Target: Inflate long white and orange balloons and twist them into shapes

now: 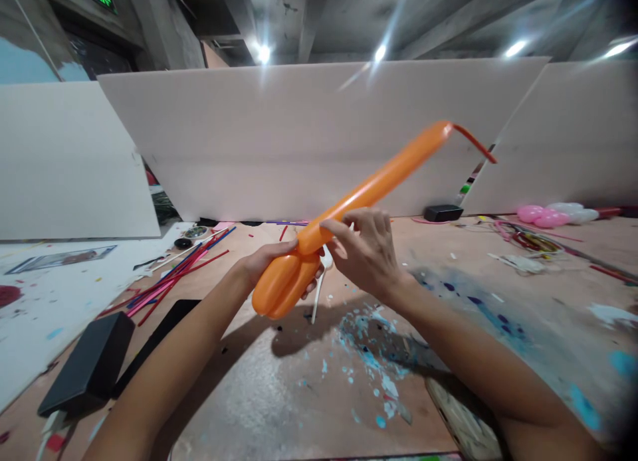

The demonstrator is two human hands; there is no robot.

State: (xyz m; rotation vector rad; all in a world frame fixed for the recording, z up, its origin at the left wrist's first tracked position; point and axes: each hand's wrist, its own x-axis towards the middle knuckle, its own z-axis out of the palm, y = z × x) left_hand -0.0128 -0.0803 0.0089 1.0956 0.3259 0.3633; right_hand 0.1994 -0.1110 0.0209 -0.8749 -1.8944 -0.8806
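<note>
An orange modelling balloon (389,179) is held up over the table. Its lower end is folded into a bundle of short fat segments, while a long straight length slants up to the right and ends in a thin uninflated tail. My left hand (264,258) is closed around the twisted joint, thumb on top and fingertips showing behind. Higher up, my right hand (366,248) grips the straight part just above that joint, its thumb along the near side. Behind the balloon, a white stick with a cup-shaped end (319,288) shows in part.
A black box with a white cable (90,361) stands at the left, near loose uninflated balloons (174,275). Pink and white balloons (548,214) and a small black box (442,212) lie along the back. White boards (319,135) rise behind the paint-spotted table (239,394).
</note>
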